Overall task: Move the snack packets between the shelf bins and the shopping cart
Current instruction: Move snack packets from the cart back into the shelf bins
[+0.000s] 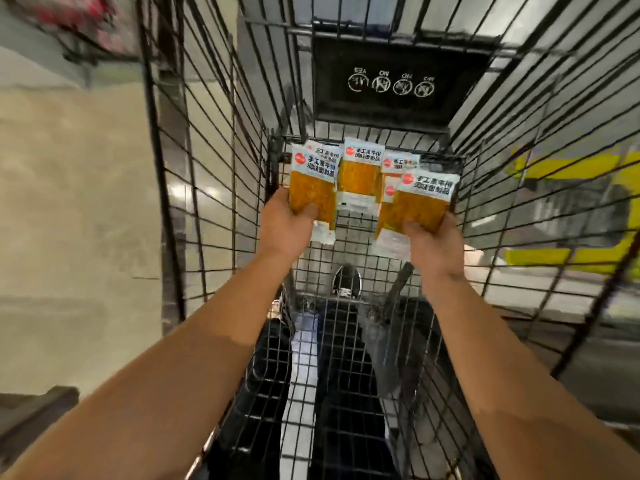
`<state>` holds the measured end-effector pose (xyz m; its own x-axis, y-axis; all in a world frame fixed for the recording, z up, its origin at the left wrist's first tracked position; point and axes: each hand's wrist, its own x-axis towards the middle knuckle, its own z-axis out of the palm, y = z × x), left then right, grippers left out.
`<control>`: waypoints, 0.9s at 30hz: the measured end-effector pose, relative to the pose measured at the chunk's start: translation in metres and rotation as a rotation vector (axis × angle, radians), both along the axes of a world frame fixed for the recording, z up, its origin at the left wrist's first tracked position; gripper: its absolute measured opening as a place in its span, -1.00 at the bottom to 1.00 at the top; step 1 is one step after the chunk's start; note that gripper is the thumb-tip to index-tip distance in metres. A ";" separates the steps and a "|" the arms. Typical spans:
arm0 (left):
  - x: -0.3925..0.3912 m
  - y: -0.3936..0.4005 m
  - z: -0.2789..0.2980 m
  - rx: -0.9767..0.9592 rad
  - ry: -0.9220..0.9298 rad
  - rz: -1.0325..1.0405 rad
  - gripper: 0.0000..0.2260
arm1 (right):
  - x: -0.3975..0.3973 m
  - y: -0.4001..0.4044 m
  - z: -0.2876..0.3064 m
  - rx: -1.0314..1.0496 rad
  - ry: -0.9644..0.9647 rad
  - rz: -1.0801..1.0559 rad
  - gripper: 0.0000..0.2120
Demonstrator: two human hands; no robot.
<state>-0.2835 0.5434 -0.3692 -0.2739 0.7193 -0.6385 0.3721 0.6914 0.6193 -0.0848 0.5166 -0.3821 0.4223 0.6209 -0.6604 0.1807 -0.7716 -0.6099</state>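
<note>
Fingers of both hands curl round snack packets inside the shopping cart (214, 140).
Left hand (287, 225) grips one packet (313, 188); right hand (433, 244) pinches another (420, 202); more packets (358, 174) lie between.

One head-worn view – it looks steeply down and forward into the cart (214, 140), close above both outstretched forearms, floor seen through the wire.

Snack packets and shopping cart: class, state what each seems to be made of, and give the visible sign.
Snack packets: apparently thin plastic film, glossy, with a clear window showing orange-brown contents under a printed pale header; edges look flat-sealed.
Shopping cart: looks like metal wire, dark coated, seen in its thin crossing rods forming a grid.
Left hand and right hand each hold packets.
</note>
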 end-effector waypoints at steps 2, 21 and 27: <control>-0.003 -0.015 0.021 -0.019 -0.080 0.039 -0.88 | -0.004 -0.014 0.019 0.016 0.062 -0.041 -0.69; -0.130 -0.196 0.228 0.129 -0.464 -0.174 -0.75 | -0.129 -0.232 0.259 0.408 0.151 -0.236 -0.83; -0.162 -0.240 0.261 0.092 -0.533 -0.245 -0.81 | -0.184 -0.318 0.291 0.451 0.124 -0.404 -0.76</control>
